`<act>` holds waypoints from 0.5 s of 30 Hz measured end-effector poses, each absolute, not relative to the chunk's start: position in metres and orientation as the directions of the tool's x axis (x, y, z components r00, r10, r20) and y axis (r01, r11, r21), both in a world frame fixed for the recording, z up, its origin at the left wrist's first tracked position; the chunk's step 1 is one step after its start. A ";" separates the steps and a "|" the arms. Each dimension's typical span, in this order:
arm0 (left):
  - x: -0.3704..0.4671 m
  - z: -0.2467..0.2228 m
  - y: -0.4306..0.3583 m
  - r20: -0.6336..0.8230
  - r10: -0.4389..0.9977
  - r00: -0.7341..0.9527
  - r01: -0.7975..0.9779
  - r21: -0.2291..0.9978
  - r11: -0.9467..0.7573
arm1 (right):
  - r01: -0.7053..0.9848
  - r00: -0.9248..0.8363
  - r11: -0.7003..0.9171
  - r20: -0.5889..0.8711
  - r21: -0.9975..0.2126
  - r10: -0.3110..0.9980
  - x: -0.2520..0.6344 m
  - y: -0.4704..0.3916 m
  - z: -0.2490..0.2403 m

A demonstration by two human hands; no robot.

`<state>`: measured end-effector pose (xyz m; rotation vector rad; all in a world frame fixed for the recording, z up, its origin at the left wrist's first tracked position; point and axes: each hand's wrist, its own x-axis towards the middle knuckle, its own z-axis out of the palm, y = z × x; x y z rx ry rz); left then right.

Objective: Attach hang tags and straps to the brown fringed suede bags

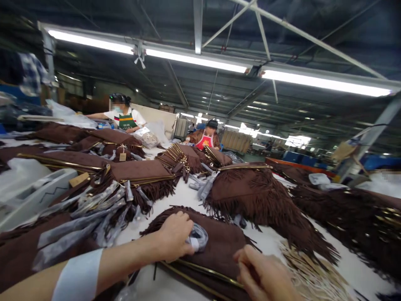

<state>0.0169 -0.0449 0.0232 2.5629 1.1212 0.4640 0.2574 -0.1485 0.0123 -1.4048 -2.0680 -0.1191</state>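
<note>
Dark brown fringed suede bag [216,246] flat on white table [188,194], directly under hands. Left hand [173,238] fingers closed on grey plastic-wrapped strap bundle [198,236]. Right hand [266,274] rests on bag's edge, fingers curled (grip unclear). Judged soft, light, floppy; hold by gold zipper rim [200,271], not fringe.

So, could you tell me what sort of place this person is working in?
Most likely a bag or garment factory floor. Stacks of brown fringed suede bags cover a long white table, co-workers in aprons work further along, and strip lights hang under an industrial roof.
</note>
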 end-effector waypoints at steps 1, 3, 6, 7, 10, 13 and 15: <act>0.023 0.026 -0.055 0.235 0.716 0.657 0.605 0.402 -0.687 | 0.873 -0.246 0.430 0.555 -0.230 0.795 0.253 -0.147 0.013; 0.037 0.031 -0.071 0.245 0.663 0.707 0.435 0.589 -0.681 | 0.881 -0.257 0.430 0.566 -0.196 0.784 0.246 -0.145 0.019; 0.058 0.029 -0.082 0.086 0.618 0.781 0.173 0.922 -0.346 | 0.868 -0.258 0.443 0.558 -0.225 0.789 0.239 -0.144 0.030; 0.064 0.026 -0.083 0.038 0.622 0.782 0.126 0.968 -0.217 | 0.857 -0.244 0.448 0.564 -0.257 0.789 0.238 -0.144 0.031; 0.075 0.015 -0.082 -0.031 0.670 0.741 0.019 1.000 0.024 | 0.765 -0.106 0.423 0.552 -0.486 0.827 0.237 -0.142 0.022; 0.078 0.007 -0.085 -0.061 0.683 0.728 -0.064 0.985 0.157 | 0.502 0.087 0.306 0.399 -0.809 0.913 0.238 -0.139 -0.002; 0.080 0.004 -0.090 -0.072 0.687 0.724 -0.080 0.979 0.186 | 0.357 0.108 0.284 0.341 -0.890 0.934 0.239 -0.137 -0.017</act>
